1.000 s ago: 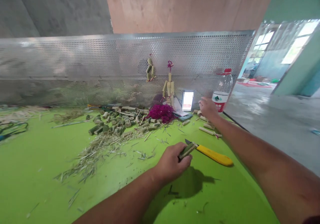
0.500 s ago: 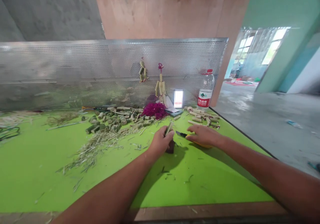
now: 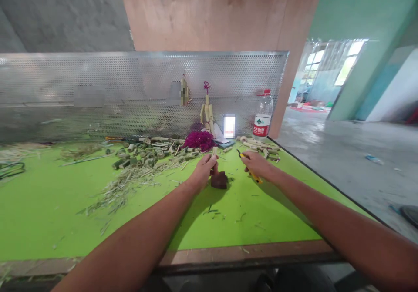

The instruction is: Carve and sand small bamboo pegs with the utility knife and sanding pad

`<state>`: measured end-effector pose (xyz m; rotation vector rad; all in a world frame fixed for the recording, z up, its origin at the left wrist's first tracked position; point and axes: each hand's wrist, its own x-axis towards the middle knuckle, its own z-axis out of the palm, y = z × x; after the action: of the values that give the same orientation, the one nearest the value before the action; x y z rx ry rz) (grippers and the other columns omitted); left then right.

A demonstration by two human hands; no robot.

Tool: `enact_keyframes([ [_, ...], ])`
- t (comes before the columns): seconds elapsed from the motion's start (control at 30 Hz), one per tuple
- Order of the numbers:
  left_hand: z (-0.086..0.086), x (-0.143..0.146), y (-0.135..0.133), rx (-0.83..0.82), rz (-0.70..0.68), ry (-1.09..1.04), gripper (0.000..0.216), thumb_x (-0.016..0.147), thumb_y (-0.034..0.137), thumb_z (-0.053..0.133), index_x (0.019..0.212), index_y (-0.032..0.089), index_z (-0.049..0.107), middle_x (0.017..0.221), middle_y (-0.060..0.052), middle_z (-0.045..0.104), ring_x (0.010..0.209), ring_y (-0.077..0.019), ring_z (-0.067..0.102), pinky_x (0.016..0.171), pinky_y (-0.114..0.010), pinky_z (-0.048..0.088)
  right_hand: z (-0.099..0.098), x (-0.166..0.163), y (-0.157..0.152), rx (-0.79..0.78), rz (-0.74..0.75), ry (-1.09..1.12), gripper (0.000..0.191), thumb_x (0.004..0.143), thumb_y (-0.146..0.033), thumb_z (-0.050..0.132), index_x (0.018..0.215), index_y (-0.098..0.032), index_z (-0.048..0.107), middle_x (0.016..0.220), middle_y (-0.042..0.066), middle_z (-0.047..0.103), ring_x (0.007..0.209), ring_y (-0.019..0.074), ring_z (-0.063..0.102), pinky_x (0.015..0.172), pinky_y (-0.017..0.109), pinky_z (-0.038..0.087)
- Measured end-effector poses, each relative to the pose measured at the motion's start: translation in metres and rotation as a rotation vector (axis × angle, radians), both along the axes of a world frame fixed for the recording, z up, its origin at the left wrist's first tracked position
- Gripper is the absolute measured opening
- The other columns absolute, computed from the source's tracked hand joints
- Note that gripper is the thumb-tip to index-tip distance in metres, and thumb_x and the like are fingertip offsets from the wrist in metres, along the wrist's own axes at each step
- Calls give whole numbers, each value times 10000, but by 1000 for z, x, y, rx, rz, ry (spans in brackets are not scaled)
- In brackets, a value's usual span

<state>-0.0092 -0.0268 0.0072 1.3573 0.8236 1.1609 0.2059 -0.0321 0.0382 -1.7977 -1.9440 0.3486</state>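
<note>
My left hand (image 3: 203, 170) is closed round a short pale bamboo piece (image 3: 214, 151), whose top end pokes out above the thumb. Below those fingers, a dark brown block (image 3: 219, 180) rests on the green tabletop (image 3: 235, 222). To the right, my right hand (image 3: 257, 164) grips a yellow utility knife (image 3: 256, 177), its dark tip pointing up and left, apart from the bamboo. Behind the hands stand a jointed bamboo figure (image 3: 207, 113) and a heap of magenta cord (image 3: 199, 141).
Cut bamboo segments (image 3: 143, 155) and shavings (image 3: 120, 187) spread over the left-middle tabletop. More pale pieces (image 3: 256, 145) lie beside a red-capped plastic bottle (image 3: 262, 120) at back right. A perforated metal panel (image 3: 130, 87) closes the rear. A lit screen (image 3: 229, 126) stands near the panel.
The knife has turned more upright in my right hand, with more of its yellow handle showing. My left hand has lifted off the brown block, which shows more fully. The view has shifted slightly.
</note>
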Motion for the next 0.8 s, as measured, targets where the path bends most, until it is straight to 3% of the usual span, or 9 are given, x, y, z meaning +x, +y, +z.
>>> enact_keyframes([
  [0.17, 7, -7, 2, 0, 85, -18, 214, 878, 384, 533, 860, 171, 515, 643, 40, 505, 521, -78, 497, 562, -216, 458, 3, -22, -4, 44, -10, 170, 318, 936, -338, 373, 1061, -156, 601, 702, 26, 630, 594, 140, 572, 550, 227, 422],
  [0.27, 6, -7, 3, -20, 66, -10, 228, 866, 393, 542, 818, 174, 498, 634, 33, 526, 507, -84, 505, 536, -221, 451, -2, -27, -9, 180, -21, 190, 395, 876, -456, 510, 1088, -142, 621, 902, 82, 676, 796, 191, 609, 681, 273, 453],
  [0.4, 4, -4, 1, -4, 28, 11, 264, 853, 412, 554, 779, 166, 493, 671, 3, 588, 504, -92, 543, 513, -226, 444, -10, -25, -16, 367, 80, 157, 410, 865, -386, 545, 1180, -131, 606, 1080, 113, 675, 953, 221, 601, 827, 310, 436],
  [0.5, 5, -2, -2, -2, 1, 31, 261, 835, 405, 573, 780, 161, 498, 715, -19, 629, 473, -89, 543, 482, -228, 433, -13, -25, -21, 410, 156, 108, 395, 897, -371, 505, 1194, -125, 589, 1012, 111, 686, 878, 220, 605, 777, 308, 433],
  [0.6, 6, -1, -5, -4, -35, 27, 240, 825, 397, 580, 800, 181, 477, 567, 44, 540, 368, -80, 437, 406, -225, 384, -16, -26, -23, 413, 196, 69, 387, 920, -370, 487, 1222, -141, 562, 1015, 107, 688, 854, 215, 604, 736, 293, 421],
  [0.7, 5, 0, -7, 25, -77, 9, 225, 827, 383, 579, 806, 201, 449, 478, 96, 412, 338, -76, 353, 381, -217, 366, -18, -25, -23, 388, 159, -1, 359, 904, -340, 528, 1208, -154, 570, 997, 102, 695, 829, 212, 608, 696, 281, 401],
  [0.8, 2, 3, -7, 13, -123, -11, 164, 826, 328, 558, 853, 202, 456, 504, 91, 430, 364, -81, 383, 399, -215, 380, -18, -22, -21, 338, 73, -52, 357, 878, -343, 579, 1190, -168, 587, 984, 98, 704, 804, 212, 620, 661, 272, 383],
])
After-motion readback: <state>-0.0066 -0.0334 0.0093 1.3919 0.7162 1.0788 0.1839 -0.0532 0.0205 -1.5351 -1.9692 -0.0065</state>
